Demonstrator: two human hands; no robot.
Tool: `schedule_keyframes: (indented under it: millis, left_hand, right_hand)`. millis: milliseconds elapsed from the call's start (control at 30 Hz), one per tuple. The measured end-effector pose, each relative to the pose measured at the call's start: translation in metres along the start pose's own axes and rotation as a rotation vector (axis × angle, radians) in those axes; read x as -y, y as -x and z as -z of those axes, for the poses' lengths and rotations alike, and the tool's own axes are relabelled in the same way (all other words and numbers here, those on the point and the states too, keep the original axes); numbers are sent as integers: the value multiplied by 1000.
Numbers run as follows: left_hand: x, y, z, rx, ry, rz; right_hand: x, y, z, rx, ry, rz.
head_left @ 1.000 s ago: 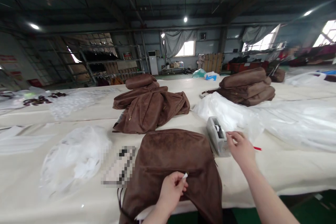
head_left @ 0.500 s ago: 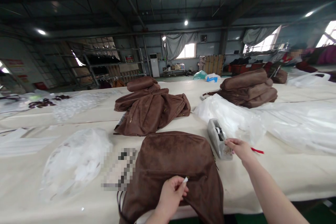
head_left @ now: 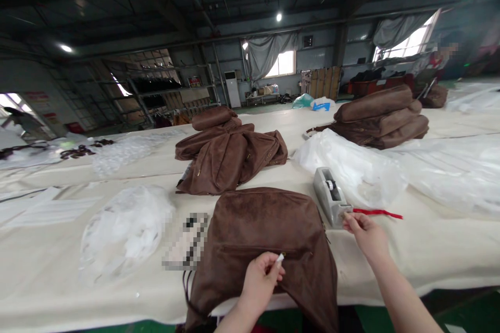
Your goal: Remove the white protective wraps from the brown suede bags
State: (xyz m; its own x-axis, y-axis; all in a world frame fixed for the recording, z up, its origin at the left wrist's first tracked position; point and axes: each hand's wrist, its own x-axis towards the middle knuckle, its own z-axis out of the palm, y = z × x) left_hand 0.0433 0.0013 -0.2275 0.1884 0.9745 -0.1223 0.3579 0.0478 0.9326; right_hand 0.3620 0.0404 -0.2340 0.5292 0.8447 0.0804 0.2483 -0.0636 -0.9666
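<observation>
A brown leather-look backpack [head_left: 269, 218] lies flat at the table's front edge, a zipper running across it. Over that zipper, my left hand [head_left: 260, 281] pinches a small white scrap [head_left: 280, 258] between thumb and forefinger, close to the brass zipper pull. To the right of the backpack stands a grey tape dispenser [head_left: 330, 195]. At its front end, the fingertips of my right hand [head_left: 369, 237] are pinched together on the end of the tape, which is clear and hard to see. A red strip [head_left: 378, 213] lies just behind that hand.
More brown backpacks are heaped behind [head_left: 222, 158] and at back right [head_left: 378, 117]. Clear plastic bags [head_left: 351, 166] spread to the right; a bag of white pieces [head_left: 125, 229] sits left. Beside the backpack is a blurred-out phone-like object [head_left: 185, 242]. White sheets [head_left: 42, 208] lie far left.
My right hand has drawn back from the dispenser's upper part down to its front end, fingers pinched. More of the red strip shows. My left hand stays over the zipper; the view shifted slightly.
</observation>
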Motion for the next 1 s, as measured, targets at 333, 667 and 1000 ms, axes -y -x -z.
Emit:
schedule_keyframes:
  millis: [333, 667, 1000]
  left_hand:
    - [-23, 21, 5, -241, -551, -452]
    - [-12, 28, 0, -308, -716, -504]
    - [-27, 22, 8, -160, -524, -341]
  right_hand:
    - [38, 89, -35, 319, -255, -99]
    - [61, 139, -96, 668, -377, -263]
    - [46, 136, -98, 730, -307, -251]
